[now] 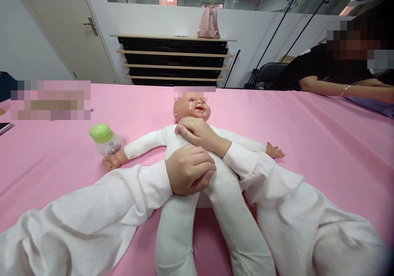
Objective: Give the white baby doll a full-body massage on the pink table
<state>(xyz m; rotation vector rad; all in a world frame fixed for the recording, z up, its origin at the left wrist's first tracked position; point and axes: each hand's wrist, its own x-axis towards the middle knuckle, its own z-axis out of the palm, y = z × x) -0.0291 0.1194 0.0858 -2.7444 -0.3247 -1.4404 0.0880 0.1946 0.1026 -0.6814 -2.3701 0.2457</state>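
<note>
A baby doll [223, 175] with a soft white cloth body lies on its back, its head away from me and its legs toward me. My right hand [201, 134] rests across the doll's chest, just below the chin, fingers laid over the cloth and holding nothing visible. Lower down, my left hand [191, 170] is on the belly with its fingers curled in; the inside of that hand is hidden. Beside the doll's hand at the left stands a clear bottle [109, 143] with a green cap. Both my arms are in loose white sleeves.
A pink cloth [308, 136] covers the table. Another person's forearm [329, 88] lies along the far right edge. At the far left are a blurred-out patch and part of a phone-like object [5, 127]. Behind stand shelves [175, 54] with a pink backpack [209, 23].
</note>
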